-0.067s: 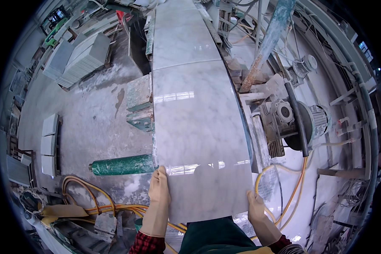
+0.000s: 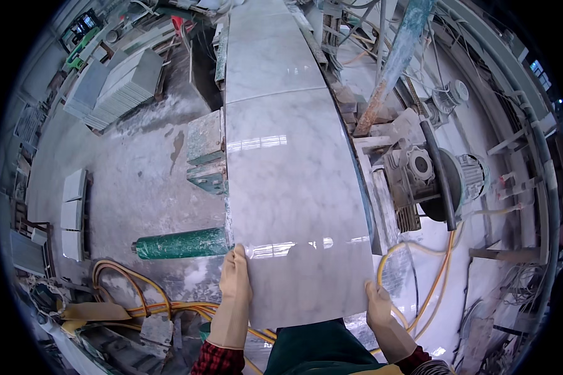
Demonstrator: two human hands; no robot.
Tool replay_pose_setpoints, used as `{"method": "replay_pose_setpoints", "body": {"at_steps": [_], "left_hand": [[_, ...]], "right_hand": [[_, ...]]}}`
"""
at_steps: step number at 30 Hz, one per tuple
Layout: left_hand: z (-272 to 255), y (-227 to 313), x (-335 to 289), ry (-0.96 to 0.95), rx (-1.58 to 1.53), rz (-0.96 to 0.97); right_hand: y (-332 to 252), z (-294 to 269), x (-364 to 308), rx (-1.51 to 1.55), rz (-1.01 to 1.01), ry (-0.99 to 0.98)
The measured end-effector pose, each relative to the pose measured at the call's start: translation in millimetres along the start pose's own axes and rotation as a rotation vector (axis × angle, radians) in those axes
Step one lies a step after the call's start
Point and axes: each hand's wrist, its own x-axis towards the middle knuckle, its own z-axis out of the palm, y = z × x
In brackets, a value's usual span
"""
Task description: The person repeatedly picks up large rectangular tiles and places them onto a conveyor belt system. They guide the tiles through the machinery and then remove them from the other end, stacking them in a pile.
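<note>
Slab (image 2: 294, 200): pale grey, veined, glossy face up, in the middle of the view, straight before the person; long axis from 6 to 12 o'clock, its far end leaning a little toward 11. Hours below are counted from its middle.
Far slab (image 2: 275, 50): at 12, in line with the near one, a thin seam between them.
Stack (image 2: 125, 87): pale slabs at 10, on the floor, well apart.
Left hand (image 2: 234, 278): gloved, at 7; grip drawn in on the slab's left edge, fingers bent; how far they reach beneath is hidden.
Right hand (image 2: 380, 306): gloved, at 5; grip likewise narrowed on the right edge, by the near corner.
Roller (image 2: 181, 244): green, between 8 and 9, pointing outward.
Motor (image 2: 472, 176): near 3.
Change: hands and slab lie as a moment ago, with no clear shift.
</note>
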Motion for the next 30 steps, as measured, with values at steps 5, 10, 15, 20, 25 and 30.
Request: {"method": "replay_pose_setpoints", "body": {"at_steps": [5,10,15,20,25,30], "left_hand": [[3,25,0,0.01,0.087,-0.064],[0,83,-19,0.049,0.31,-0.125],[-10,64,2,0.0,0.512,0.059],[-20,79,12,-0.094,0.72,0.295],[-20,77,27,-0.115,0.868,0.339],[-19,74,30,-0.052,0.906,0.571]], "right_hand": [[-22,14,-8,0.05,0.005,0.037],[-10,10,7,0.152,0.064,0.016],[-15,14,7,0.15,0.004,0.023],[-11,15,13,0.21,0.023,0.047],[-25,26,13,0.258,0.033,0.053],[-30,29,15,0.259,0.0,0.054]]}}
